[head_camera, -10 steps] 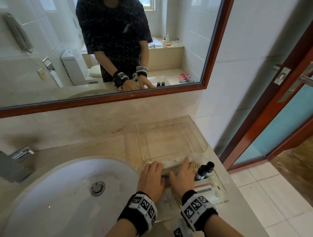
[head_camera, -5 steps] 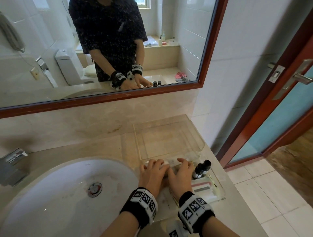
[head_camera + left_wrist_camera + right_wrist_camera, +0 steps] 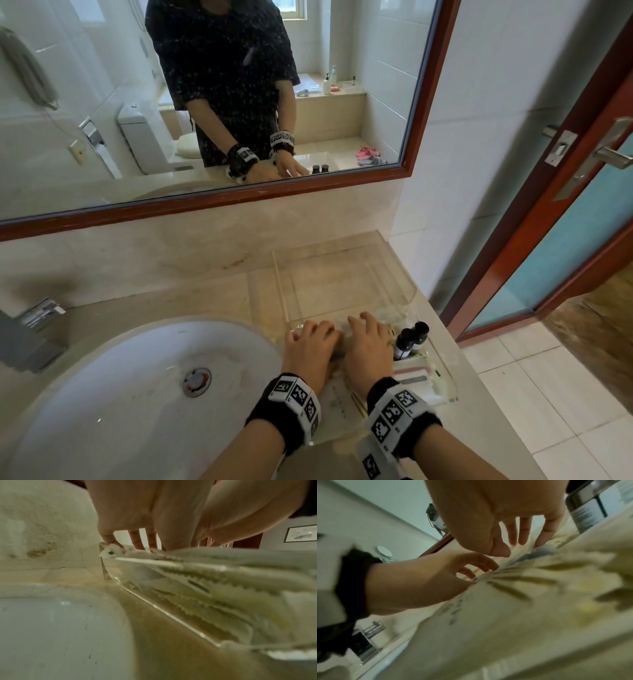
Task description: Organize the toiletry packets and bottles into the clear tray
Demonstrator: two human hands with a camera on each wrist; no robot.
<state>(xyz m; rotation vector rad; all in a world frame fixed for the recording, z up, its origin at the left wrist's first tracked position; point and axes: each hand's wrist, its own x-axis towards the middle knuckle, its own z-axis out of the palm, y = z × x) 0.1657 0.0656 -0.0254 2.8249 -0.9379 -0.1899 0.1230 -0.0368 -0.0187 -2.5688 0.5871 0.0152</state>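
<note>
Both hands have crept a little toward the mirror end of the clear tray [image 3: 448, 394] compared with a second ago, sliding along the stack of toiletry packets [image 3: 214, 582] that lies inside it. Now the left hand [image 3: 310, 349] and the right hand [image 3: 368, 346] sit side by side, fingers spread and only lightly bent, their tips pressing down on the packets' far ends. Neither grip is clenched round anything; both are released and flat, patting and not pinching, as the wrist views show.

Beside the right hand, the two small dark-capped bottles [image 3: 409, 341] stand upright inside the tray, against its wall on the side away from the sink [image 3: 102, 394]. A second transparent tray [image 3: 342, 284] stands behind, nearer the mirror, with nothing visible in it.

Judging from this, the packets are already in and are being squared and flattened, so the work looks close to finished.
</note>
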